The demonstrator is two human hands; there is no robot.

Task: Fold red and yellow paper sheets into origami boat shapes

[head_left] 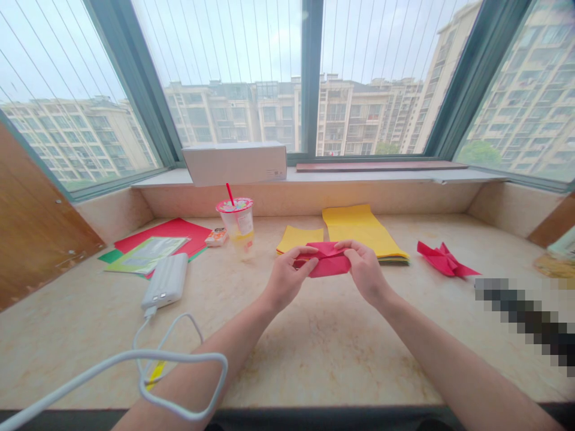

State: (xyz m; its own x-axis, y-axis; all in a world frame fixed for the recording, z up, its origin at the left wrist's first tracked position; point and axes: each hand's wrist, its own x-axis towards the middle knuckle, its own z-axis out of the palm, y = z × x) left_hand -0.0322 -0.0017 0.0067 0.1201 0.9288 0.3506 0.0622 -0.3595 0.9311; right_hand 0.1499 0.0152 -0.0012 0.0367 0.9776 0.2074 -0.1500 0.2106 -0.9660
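Red paper: one folded piece (330,268), flat, creased lengthwise; from where I stand, held between both hands above the stone-patterned counter (323,353), before the yellow stacks.
Left hand (291,272): fingers bent, thumb and fingertips pinching the piece's left end.
Right hand (365,270): thumb and fingertips closed on its right end.
Folded figure (444,261): one, red, sharp-pointed; lies right of the hands, apart from them.
Yellow stacks (362,230): two, one small, one large; other colours show at the edges.
Cup (238,224): one, clear, tapered; yellow contents low inside, printed lid, one red straw (230,194).
White block (166,280): one, rounded edges, cable attached.
Box (236,164): one, white, oblong, on the sill.
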